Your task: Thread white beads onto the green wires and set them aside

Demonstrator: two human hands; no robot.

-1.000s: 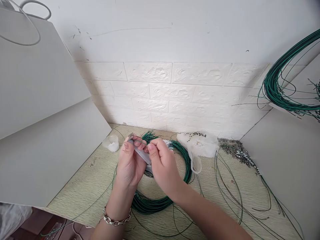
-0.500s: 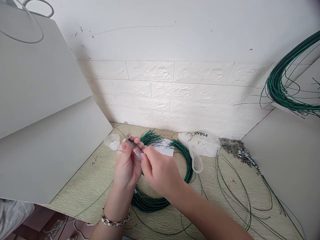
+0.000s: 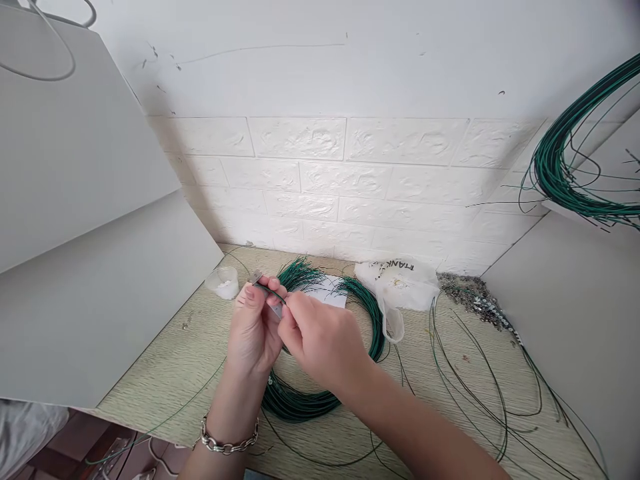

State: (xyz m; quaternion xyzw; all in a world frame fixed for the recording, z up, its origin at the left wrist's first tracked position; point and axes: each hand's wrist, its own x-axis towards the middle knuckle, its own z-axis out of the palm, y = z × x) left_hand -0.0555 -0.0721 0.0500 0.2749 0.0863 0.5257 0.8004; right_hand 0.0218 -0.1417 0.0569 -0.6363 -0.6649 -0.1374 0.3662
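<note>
My left hand point(image 3: 253, 337) is closed round a narrow flat metal strip point(image 3: 257, 277), whose tip shows above the fingers. A short length of thin green wire point(image 3: 273, 291) lies across the strip. My right hand point(image 3: 320, 337) pinches this wire between thumb and forefinger, close beside the left fingers. The fingers hide part of the strip. Behind and beneath both hands, a thick coil of dark green wires point(image 3: 303, 408) rests on the table, its loose ends fanned out at the back.
A small clear cup point(image 3: 223, 283) holding white bits stands at left. White paper point(image 3: 327, 293) and a plastic bag point(image 3: 400, 287) lie behind the coil. Small metal parts point(image 3: 465, 293) are heaped at back right, near loose wires point(image 3: 493, 373). Another coil point(image 3: 555, 160) hangs upper right. Panels point(image 3: 125, 293) flank the table.
Both hands stay nearly in place on the strip and wire, with only a slight shift of the fingers. The whole view has shifted slightly.
</note>
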